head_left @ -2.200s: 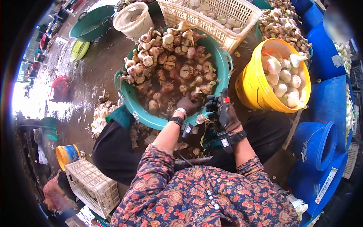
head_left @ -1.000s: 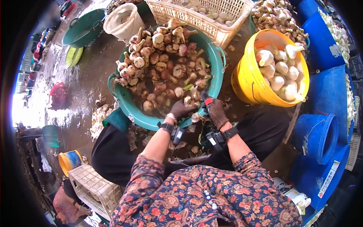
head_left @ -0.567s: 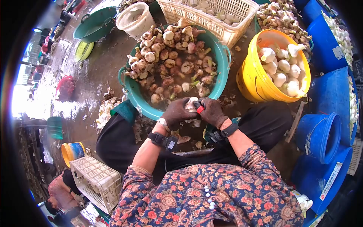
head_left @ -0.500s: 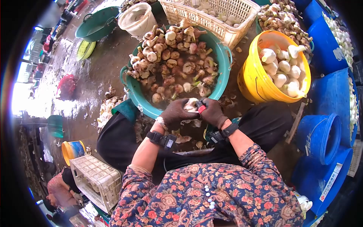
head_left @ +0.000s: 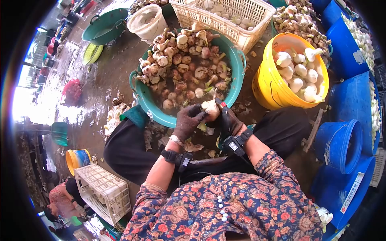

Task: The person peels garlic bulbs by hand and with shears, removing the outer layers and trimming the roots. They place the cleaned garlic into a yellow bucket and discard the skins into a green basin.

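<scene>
A partly peeled garlic bulb (head_left: 210,110) is pinched in the fingers of my left hand (head_left: 188,122), which wears a dark glove. On the bulb's other side, my gloved right hand (head_left: 230,121) is closed around a small red and black tool (head_left: 223,104). Both hands are over the near rim of a green basin (head_left: 240,84), where unpeeled garlic (head_left: 181,66) lies in murky water. Loose peel hangs just below the bulb.
Right of the basin stands a yellow bucket (head_left: 262,86) of peeled garlic. Blue tubs (head_left: 333,140) line the right side. A cream crate (head_left: 193,16) and white bucket (head_left: 147,24) stand behind. Another person (head_left: 64,201) is at the lower left, beside a crate (head_left: 102,190).
My hands have moved slightly apart, and the garlic bulb now shows more between them. My right hand has turned, with the tool lifted higher beside the bulb.
</scene>
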A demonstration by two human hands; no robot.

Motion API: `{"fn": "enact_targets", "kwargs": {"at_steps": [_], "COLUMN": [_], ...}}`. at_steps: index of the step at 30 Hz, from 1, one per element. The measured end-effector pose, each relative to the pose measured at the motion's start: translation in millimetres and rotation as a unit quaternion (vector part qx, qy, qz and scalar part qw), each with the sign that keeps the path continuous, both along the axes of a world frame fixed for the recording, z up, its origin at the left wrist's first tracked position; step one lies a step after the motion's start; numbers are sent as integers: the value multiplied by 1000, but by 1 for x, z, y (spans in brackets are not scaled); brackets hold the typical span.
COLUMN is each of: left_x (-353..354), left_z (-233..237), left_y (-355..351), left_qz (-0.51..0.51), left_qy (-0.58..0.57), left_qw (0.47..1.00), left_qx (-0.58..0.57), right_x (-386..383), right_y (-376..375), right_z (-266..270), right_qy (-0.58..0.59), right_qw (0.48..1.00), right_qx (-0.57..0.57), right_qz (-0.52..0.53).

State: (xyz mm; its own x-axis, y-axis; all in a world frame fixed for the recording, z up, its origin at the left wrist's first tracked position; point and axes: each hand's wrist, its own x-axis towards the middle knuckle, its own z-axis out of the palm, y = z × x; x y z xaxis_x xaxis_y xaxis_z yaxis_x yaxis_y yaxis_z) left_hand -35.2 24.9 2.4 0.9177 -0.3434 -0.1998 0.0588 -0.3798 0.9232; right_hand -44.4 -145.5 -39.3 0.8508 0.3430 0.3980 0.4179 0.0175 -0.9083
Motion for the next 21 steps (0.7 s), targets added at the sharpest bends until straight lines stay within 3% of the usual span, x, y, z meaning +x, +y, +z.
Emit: {"fn": "enact_targets", "kwargs": {"at_steps": [1, 2, 3, 5, 6, 8, 10, 12, 13, 14, 15, 16, 17, 18, 19, 21], "left_x": [-1, -2, -2, -1, 0, 2, 6, 22, 26, 33, 26, 19, 17, 13, 7, -1], "left_z": [-4, -8, -8, -8, -8, -9, -10, -23, -13, -37, -36, -36, -36, -23, -12, -1], "left_y": [-1, -1, -2, -4, -4, -4, 2, 24, 33, 54, 52, 51, 49, 38, 25, -1], "left_qz": [25, 51, 52, 54, 55, 74, 70, 176, 167, 96, 106, 114, 113, 120, 124, 100], "left_qy": [1, 3, 3, -36, -34, 20, -7, 11, -15, -54, -151, -247, -246, -122, 8, -27], "left_qw": [999, 998, 998, 998, 998, 996, 997, 984, 963, 926, 923, 911, 910, 975, 991, 994], "left_qx": [-19, -39, -37, 12, 11, -44, -36, 34, 210, 362, 337, 310, 314, 139, -45, -29], "right_x": [-7, -11, -9, -5, -7, -12, -13, -12, -11, -11, -17, -14, -12, -12, -12, -12], "right_y": [0, 1, 4, 11, 13, 15, 7, 3, 4, 4, 6, 5, 3, 3, 3, 5], "right_z": [3, 3, -4, -24, -14, 18, 17, 16, 14, 13, 30, 29, 26, 23, 21, 14], "right_qy": [287, 535, 536, 456, 457, 548, 545, 541, 478, 413, 444, 442, 510, 576, 585, 578], "right_qw": [932, 736, 735, 825, 824, 719, 719, 718, 745, 768, 787, 787, 738, 683, 703, 718], "right_qx": [218, 406, 407, 328, 327, 427, 429, 429, 452, 473, 426, 428, 440, 448, 404, 387], "right_qz": [45, 84, 85, 70, 70, 12, 50, 88, 109, 129, 42, 44, 35, 24, 2, 27]}}
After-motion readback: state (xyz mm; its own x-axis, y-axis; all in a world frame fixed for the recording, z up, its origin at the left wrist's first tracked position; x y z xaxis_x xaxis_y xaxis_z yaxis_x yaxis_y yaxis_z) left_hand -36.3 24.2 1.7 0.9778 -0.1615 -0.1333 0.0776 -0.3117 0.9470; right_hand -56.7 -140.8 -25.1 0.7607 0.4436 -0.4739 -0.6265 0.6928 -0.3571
